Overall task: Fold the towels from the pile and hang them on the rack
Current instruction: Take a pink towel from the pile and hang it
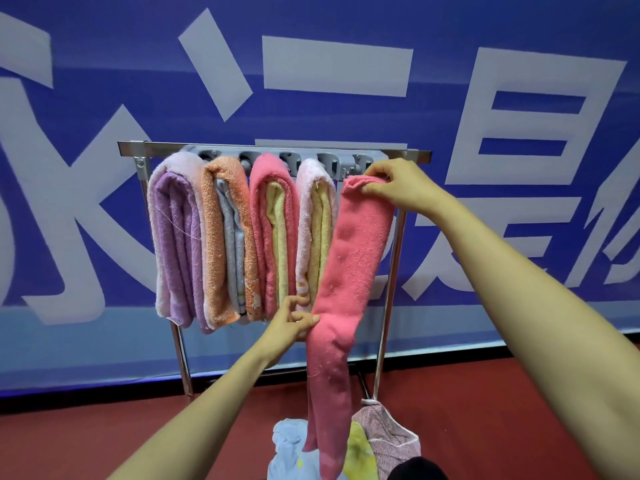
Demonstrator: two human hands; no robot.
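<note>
Head view | right hand pinches coral towel top end by the rack bar | left hand pinches its edge, below the right | tail dangles toward pile beneath both hands | judgement: hold fold closed, raise left, drape evenly.

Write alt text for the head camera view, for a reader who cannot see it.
A person's right hand holds the top of a long pink towel at the bar of a metal rack, while the left hand pinches its edge lower down. Four folded towel bundles already hang beside it; a pile lies on the floor.
</note>
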